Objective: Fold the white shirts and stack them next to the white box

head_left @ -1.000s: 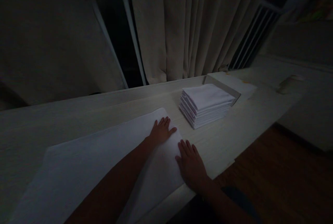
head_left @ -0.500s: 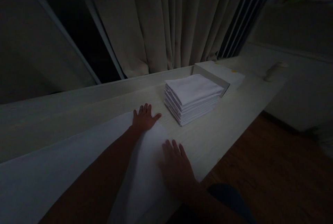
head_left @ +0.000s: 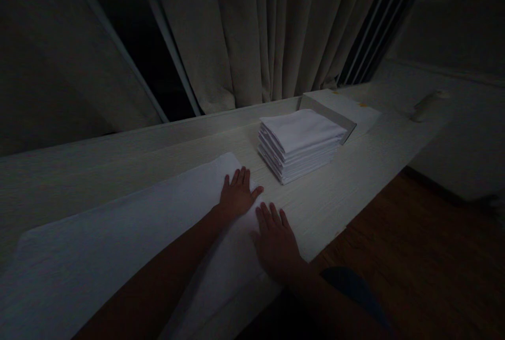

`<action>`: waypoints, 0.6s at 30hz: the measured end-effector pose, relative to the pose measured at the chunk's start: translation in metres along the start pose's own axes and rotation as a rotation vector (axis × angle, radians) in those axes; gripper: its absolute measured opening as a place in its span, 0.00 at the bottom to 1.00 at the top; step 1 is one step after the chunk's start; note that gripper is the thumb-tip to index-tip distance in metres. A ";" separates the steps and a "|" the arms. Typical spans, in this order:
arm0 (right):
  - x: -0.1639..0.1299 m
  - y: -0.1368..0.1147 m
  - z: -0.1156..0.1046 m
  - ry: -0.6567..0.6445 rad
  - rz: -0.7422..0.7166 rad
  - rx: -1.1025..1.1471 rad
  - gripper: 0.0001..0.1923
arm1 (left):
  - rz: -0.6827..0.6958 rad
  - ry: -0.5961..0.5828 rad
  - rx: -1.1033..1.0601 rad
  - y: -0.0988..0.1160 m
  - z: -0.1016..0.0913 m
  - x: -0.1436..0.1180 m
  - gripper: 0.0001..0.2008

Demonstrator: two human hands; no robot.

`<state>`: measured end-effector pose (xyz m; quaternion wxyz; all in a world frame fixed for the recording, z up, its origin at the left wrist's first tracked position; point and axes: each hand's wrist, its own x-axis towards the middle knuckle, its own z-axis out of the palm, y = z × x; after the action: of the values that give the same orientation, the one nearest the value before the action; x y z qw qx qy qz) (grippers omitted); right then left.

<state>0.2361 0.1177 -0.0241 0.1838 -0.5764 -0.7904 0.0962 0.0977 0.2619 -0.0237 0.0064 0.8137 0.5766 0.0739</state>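
Observation:
A long white cloth (head_left: 130,235) lies spread flat along the pale wooden counter (head_left: 347,171). My left hand (head_left: 236,195) rests palm down on its right end, fingers apart. My right hand (head_left: 276,237) lies flat beside it at the cloth's near right corner, partly on the counter. A neat stack of folded white cloths (head_left: 300,142) stands just beyond my hands to the right. Neither hand holds anything.
A flat white box (head_left: 339,108) sits behind the stack. A small pale cylinder (head_left: 426,106) stands at the counter's far right. Beige curtains (head_left: 276,29) hang behind the counter. Dark wooden floor (head_left: 414,256) lies to the right of the counter's edge. The scene is dim.
Both hands have slid slightly over the cloth's right end and now lie closer together. The camera view has shifted, showing more of the cloth's left part.

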 end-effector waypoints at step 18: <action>-0.095 0.028 -0.029 -0.012 -0.483 -0.228 0.44 | -0.201 0.183 0.277 -0.134 -0.070 -0.455 0.50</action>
<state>0.2976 0.0353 -0.0248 0.1306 -0.3873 -0.9119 -0.0368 -0.1845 -0.1259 -0.0189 -0.1506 0.7352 0.6576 0.0664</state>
